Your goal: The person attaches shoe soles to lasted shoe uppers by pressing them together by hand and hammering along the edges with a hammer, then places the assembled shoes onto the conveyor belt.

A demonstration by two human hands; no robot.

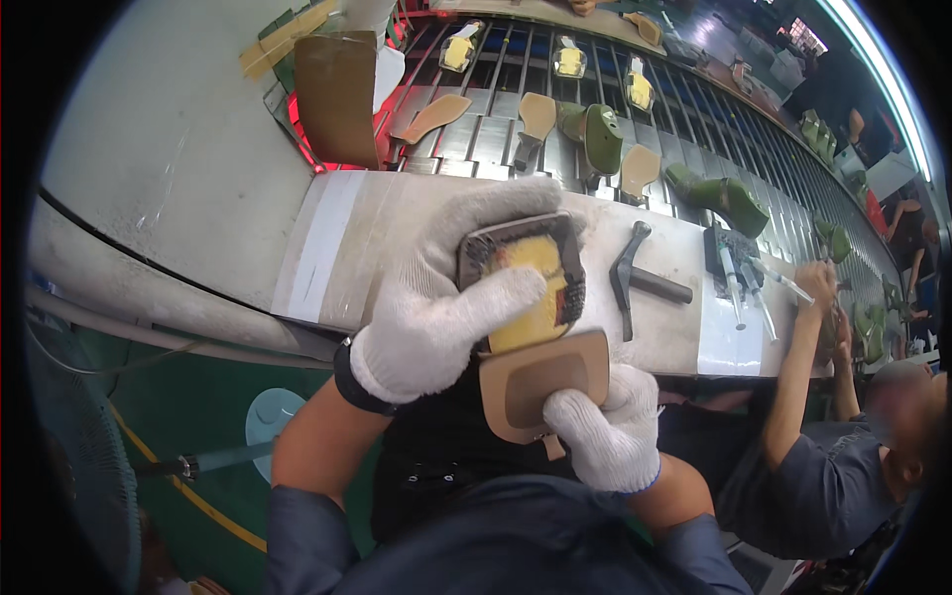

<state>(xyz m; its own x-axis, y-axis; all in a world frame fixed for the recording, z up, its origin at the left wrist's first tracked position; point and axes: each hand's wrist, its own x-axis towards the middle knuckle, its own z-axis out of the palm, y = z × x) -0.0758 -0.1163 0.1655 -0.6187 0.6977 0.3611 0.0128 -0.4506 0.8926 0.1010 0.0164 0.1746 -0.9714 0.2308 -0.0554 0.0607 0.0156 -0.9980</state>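
My left hand [426, 307], in a white knit glove, grips a dark shoe upper [471, 260] with its underside toward me. Yellow filler [526, 322] lies in the middle of that underside, and my thumb presses across it. Just below, my right hand [607, 424], also gloved, pinches a tan shoe sole [496, 392] by its lower right edge. A darker brown patch covers the sole's middle. The sole's upper edge overlaps the lower end of the shoe upper in this view; whether they touch, I cannot tell.
A hammer [659, 286] lies on the bench [372, 223] right of my hands, with several syringes [732, 278] farther right. Beyond runs a roller conveyor [486, 124] carrying tan soles [536, 116], green shoes [602, 139] and yellow-filled uppers [569, 59]. A co-worker [808, 476] works at the right.
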